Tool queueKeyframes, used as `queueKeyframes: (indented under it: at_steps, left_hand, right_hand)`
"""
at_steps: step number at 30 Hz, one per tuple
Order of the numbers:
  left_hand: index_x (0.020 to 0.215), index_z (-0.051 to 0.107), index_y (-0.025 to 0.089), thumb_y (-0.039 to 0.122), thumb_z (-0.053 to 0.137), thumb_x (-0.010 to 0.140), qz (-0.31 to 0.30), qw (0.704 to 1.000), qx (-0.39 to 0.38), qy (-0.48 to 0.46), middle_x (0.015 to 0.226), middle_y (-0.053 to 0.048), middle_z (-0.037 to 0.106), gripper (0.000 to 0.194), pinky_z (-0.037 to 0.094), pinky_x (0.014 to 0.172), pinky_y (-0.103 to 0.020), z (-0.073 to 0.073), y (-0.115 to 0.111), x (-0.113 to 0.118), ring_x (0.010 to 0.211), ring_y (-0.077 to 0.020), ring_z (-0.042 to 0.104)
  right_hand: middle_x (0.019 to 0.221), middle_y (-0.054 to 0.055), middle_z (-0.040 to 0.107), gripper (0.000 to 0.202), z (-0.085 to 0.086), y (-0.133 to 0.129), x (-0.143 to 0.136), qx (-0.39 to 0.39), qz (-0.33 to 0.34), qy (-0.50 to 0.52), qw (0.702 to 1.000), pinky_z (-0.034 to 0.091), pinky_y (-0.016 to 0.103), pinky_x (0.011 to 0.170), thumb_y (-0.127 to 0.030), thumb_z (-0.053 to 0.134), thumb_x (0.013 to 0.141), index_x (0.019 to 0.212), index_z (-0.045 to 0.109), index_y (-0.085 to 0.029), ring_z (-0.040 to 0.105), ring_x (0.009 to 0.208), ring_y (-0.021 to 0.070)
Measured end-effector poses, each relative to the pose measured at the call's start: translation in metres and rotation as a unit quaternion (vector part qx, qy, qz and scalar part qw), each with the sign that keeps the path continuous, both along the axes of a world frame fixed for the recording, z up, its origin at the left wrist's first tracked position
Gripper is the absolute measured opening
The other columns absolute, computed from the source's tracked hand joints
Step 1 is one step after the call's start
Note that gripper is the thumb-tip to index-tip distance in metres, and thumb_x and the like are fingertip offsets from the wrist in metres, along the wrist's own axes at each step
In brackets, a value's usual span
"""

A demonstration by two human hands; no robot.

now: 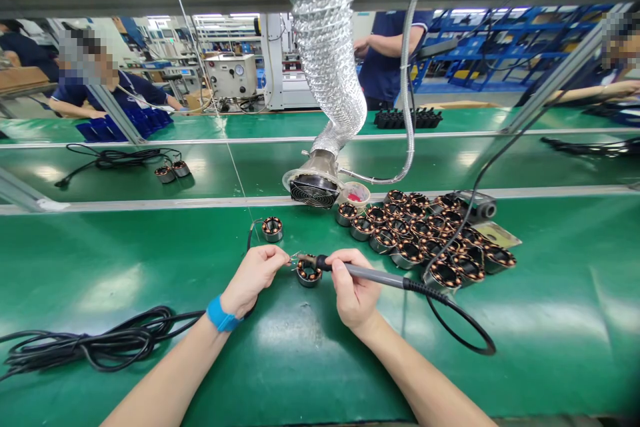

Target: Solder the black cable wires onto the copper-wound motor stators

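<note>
My right hand [354, 287] is closed round the grey and black handle of a soldering iron [373, 273]. The iron's tip points left, over a ring-shaped motor stator [309, 275] with copper windings that sits on the green bench. With finger and thumb pinched together, my left hand [257, 275], a blue band at its wrist, grips thin wire ends [294, 259] beside the iron's tip. Whether the tip touches the wires is too small to tell. Another stator [273, 229] stands just behind my left hand, close to a black lead.
Many stators [420, 230] stand grouped at the right, near a soldering iron holder [477, 205]. A fume duct with a fan [315, 190] hangs ahead. A coiled black cable [115, 340] lies at left. The iron's cord [465, 327] loops right. Co-workers sit and stand across the line.
</note>
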State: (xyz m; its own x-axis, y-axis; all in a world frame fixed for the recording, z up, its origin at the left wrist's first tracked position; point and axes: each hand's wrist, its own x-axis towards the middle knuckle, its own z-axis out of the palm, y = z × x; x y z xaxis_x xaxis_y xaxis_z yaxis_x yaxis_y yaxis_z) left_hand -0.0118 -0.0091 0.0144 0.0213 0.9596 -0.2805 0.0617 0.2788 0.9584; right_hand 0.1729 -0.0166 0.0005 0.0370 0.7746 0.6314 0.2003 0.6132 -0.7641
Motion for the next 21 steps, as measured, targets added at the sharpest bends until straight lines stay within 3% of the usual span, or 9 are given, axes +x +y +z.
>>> queueKeyframes:
  at_steps: [21]
  left_hand:
    - [0.065, 0.061, 0.016, 0.033, 0.063, 0.072, 0.01, 0.999, 0.028, 0.042, 0.044, 0.009, 0.034, 0.019, 0.017, 0.044, -0.022, 0.001, -0.001, 0.002, 0.042, -0.0063, 0.024]
  right_hand:
    - [0.067, 0.0, 0.061, 0.02, 0.01, -0.002, -0.003, -0.002, 0.015, -0.006, 1.0, 0.048, 0.029, 0.055, -0.027, 0.047, 0.093, 0.081, 0.062, -0.021, 0.059, 0.057, 0.0152]
